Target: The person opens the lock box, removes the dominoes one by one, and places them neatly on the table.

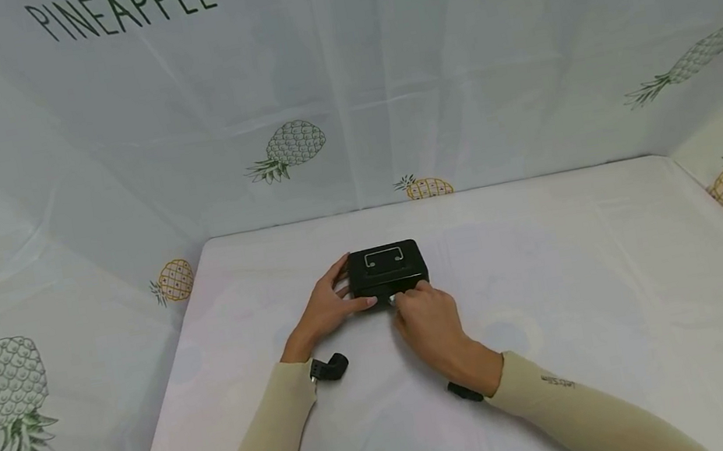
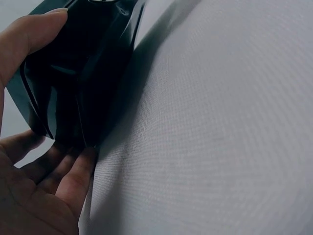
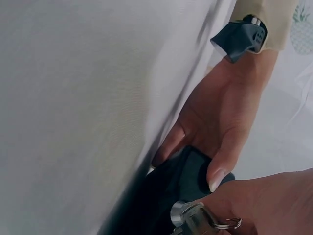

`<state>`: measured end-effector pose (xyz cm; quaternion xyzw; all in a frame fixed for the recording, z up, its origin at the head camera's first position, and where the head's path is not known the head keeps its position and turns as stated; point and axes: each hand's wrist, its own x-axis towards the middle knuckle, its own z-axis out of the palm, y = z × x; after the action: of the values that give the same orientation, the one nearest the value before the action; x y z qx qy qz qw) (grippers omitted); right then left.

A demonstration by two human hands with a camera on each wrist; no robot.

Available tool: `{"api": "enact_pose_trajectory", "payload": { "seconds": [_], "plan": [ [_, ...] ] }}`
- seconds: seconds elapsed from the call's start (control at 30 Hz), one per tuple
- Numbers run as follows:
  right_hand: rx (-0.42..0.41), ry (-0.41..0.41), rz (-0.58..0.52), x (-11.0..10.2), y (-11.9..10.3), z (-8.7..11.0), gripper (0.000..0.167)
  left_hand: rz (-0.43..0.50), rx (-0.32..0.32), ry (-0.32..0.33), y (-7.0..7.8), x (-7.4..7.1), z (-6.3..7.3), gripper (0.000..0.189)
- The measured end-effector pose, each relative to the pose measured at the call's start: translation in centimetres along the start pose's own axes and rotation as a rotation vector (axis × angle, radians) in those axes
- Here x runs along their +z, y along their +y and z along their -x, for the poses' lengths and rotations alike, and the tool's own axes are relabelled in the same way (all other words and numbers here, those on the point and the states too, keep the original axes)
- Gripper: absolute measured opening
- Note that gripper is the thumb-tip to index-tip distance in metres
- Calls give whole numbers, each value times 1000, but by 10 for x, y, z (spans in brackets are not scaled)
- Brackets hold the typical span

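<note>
A small black cash box (image 1: 387,276) with a thin wire handle on its lid sits on the white-covered table. My left hand (image 1: 329,302) grips its left end, thumb along the front wall and fingers at the side. In the left wrist view, the fingertips (image 2: 84,161) touch the box's lower edge. My right hand (image 1: 430,319) is at the front of the box, pinching a key (image 3: 198,220) at the round silver lock (image 3: 179,211). A key ring (image 3: 230,224) hangs from the key. The right hand's fingertips are largely out of the right wrist view.
White cloth with printed pineapples (image 1: 295,143) hangs behind and beside the table (image 1: 591,284). The table's far edge runs just beyond the box. Each wrist carries a black strapped camera mount (image 1: 330,368).
</note>
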<state>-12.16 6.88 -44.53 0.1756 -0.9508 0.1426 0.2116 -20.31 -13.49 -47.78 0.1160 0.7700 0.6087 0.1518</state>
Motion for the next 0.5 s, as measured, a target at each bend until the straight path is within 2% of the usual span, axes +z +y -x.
{"api": "enact_pose_trajectory", "payload": {
  "seconds": [0.23,0.5],
  "plan": [
    [-4,10,58,-1,-6,-4,16,-20,14,14,-1,0,0,104],
    [-47,55,108,2,-6,-5,25,-41,15,29,2,1,1,104]
  ]
}}
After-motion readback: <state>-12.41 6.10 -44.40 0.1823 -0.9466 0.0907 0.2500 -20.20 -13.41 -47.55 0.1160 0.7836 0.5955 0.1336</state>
